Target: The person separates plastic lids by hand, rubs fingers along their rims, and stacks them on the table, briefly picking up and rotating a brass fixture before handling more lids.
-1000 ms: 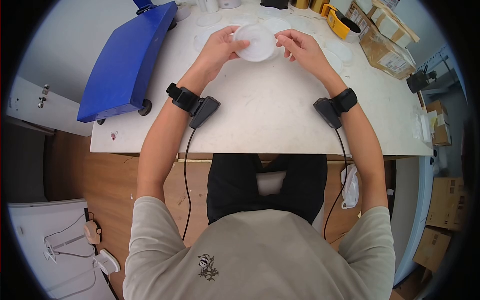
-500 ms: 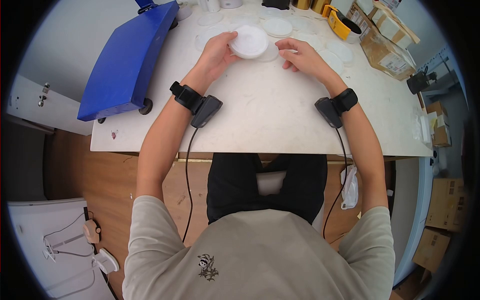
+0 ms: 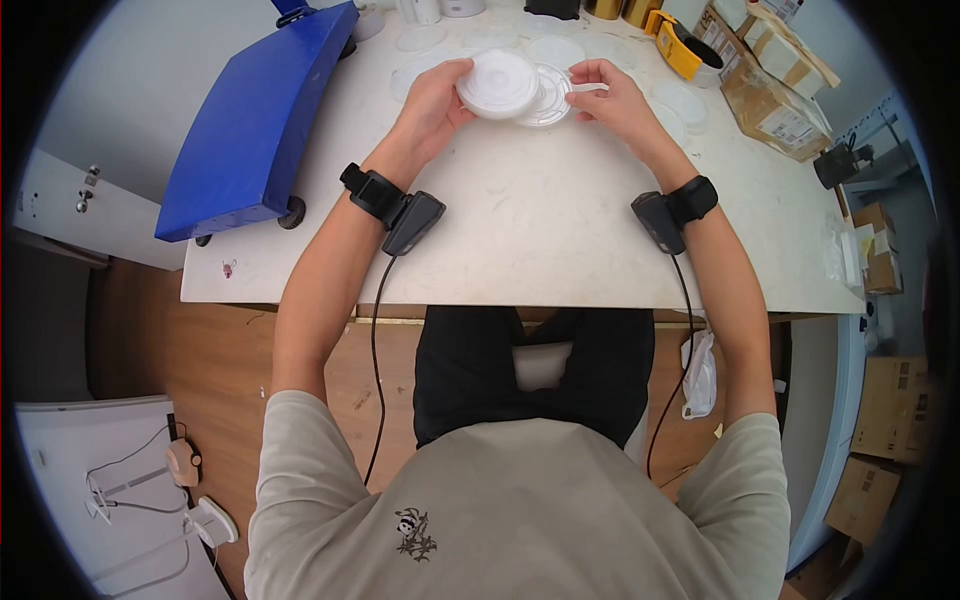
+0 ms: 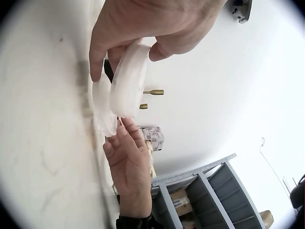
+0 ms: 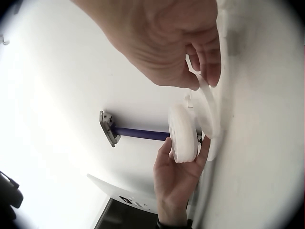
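My left hand (image 3: 435,105) grips a thick, round piece of translucent white plastic (image 3: 499,82) by its left rim. In the right wrist view, the side of this piece (image 5: 182,136) shows ridges like stacked lids. A thinner clear plastic lid (image 3: 552,98) sits partly behind and to the right of it, with rings on its face. My right hand (image 3: 612,97) pinches that lid's right edge between thumb and fingers. In the left wrist view, a left fingertip (image 4: 96,74) reaches the near edge of the thinner lid (image 4: 102,105).
More clear round lids (image 3: 678,102) lie across the back of the white table (image 3: 520,230). A blue platform scale (image 3: 255,120) stands at the left. At the back right are a yellow-and-black tape dispenser (image 3: 683,45) and cardboard boxes (image 3: 770,100).
My left thumb has moved from the thick piece's face to its rim. My right hand, empty half a second ago, now pinches the thinner lid, which has risen and tilted.
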